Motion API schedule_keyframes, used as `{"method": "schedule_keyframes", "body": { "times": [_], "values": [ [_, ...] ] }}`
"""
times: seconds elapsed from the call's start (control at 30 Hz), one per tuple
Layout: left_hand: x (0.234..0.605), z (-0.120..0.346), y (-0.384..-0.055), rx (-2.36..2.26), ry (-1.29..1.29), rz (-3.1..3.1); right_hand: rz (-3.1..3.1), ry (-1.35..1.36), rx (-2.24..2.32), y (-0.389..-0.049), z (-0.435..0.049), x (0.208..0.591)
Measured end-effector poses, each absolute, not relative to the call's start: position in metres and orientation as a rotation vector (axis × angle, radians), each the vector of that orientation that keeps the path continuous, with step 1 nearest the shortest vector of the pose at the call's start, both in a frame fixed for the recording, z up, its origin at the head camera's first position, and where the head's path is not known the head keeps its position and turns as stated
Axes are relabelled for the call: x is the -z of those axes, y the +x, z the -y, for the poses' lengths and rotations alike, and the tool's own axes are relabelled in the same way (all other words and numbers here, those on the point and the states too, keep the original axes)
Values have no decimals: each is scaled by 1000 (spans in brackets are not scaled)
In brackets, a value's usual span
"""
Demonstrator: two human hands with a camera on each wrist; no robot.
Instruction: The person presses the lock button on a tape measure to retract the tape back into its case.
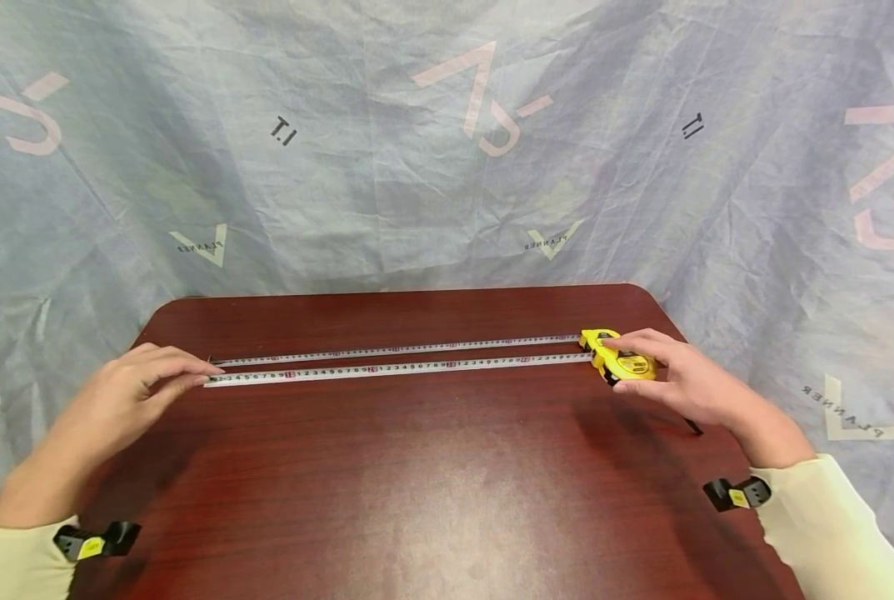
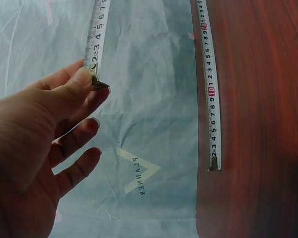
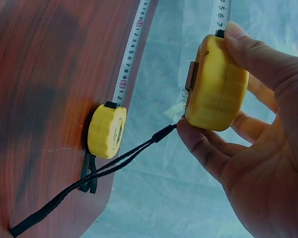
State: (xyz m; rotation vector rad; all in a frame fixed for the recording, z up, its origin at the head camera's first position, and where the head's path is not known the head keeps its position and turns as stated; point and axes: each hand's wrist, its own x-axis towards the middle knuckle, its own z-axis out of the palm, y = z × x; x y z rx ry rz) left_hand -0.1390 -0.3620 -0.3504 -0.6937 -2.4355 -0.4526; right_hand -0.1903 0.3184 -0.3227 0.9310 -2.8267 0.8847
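Observation:
Between finger and thumb, my left hand [image 1: 135,392] pinches the metal-hooked end of a white tape blade [image 2: 95,44]. That blade runs out straight to a yellow tape measure [image 3: 216,89], whose case my right hand [image 1: 690,383] grips at the right, thumb near the blade's mouth. A black wrist strap [image 3: 134,156] trails from the held case. Lying on the table just beyond is a second yellow tape measure [image 3: 105,131], its blade [image 2: 212,114] also drawn out, roughly parallel to the held one. In the head view the held case partly overlaps the lying one.
A dark red-brown wooden table [image 1: 417,483] with rounded far corners lies under both hands. Behind it hangs a grey printed cloth [image 1: 387,167]. Small black cameras are strapped at the left sleeve [image 1: 19,562] and the right sleeve [image 1: 829,517].

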Motion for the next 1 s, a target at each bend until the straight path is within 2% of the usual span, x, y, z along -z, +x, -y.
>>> {"method": "schedule_keyframes", "body": {
  "times": [1.0],
  "values": [
    [342,327,-148,497,-775,2455,2788,1010,-962,-196,-296,324]
  ]
}}
